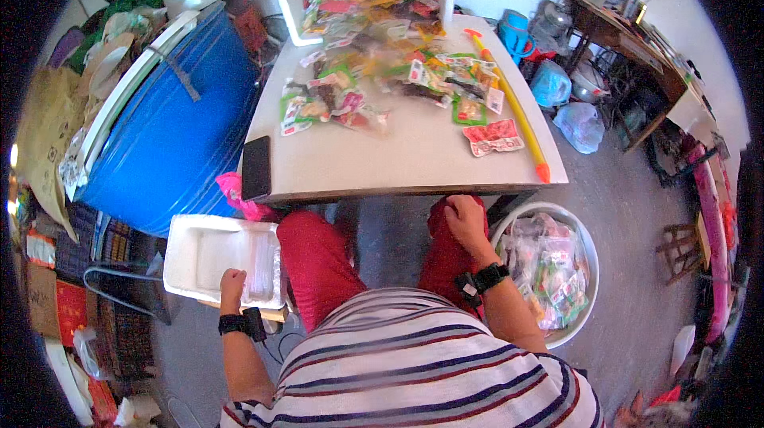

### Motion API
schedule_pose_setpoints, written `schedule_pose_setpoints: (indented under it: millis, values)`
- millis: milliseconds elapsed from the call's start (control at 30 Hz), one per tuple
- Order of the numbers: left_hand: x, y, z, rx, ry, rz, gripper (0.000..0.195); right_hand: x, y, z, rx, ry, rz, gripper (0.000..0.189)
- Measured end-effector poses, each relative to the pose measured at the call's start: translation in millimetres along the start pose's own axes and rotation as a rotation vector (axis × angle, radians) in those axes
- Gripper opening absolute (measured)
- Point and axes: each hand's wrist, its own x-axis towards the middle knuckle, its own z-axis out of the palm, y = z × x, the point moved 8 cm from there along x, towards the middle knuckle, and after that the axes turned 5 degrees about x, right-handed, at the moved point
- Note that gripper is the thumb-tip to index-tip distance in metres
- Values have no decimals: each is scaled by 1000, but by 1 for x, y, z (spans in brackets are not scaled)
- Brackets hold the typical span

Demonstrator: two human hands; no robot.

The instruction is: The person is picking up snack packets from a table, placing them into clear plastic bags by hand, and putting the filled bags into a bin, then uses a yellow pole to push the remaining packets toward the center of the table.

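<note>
My left hand is over the white foam box at my left, its fingers curled; whether it holds anything cannot be told. Inside the box, at its right side, lies a stack of clear plastic bags. My right hand rests on my right knee with its fingers bent, and nothing shows in it. In front of me, many small snack packets lie on the white table, spilling from a foam box on its side. A red-and-white packet lies nearest the right front.
A yellow stick with orange ends lies along the table's right side. A dark phone is at its left front corner. A round tub of filled clear bags stands at my right, a big blue barrel at the left.
</note>
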Motion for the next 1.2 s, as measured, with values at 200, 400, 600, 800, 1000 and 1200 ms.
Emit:
schedule_pose_setpoints:
  millis: [200, 400, 600, 800, 1000, 1200]
  values:
    - [-2, -1, 4, -243, -113, -52, 9, -2, -1, 0, -58, -16, -15, 17]
    - [-8, 42, -19, -417, -78, 279, 10, -3, -4, -3, -32, -24, 9, 17]
    - [-19, 137, -48, -446, 109, 468, 8, -2, 1, -4, 193, -25, 108, 21]
    - [-2, 235, 4, -770, -116, 351, 9, 16, 3, -3, 545, -51, 217, 20]
    - [20, 301, 94, -569, -219, 402, 9, 69, 0, 46, 775, -144, 262, 17]
    - [14, 341, 158, -377, -266, 536, 11, 96, -33, 99, 903, -303, 487, 28]
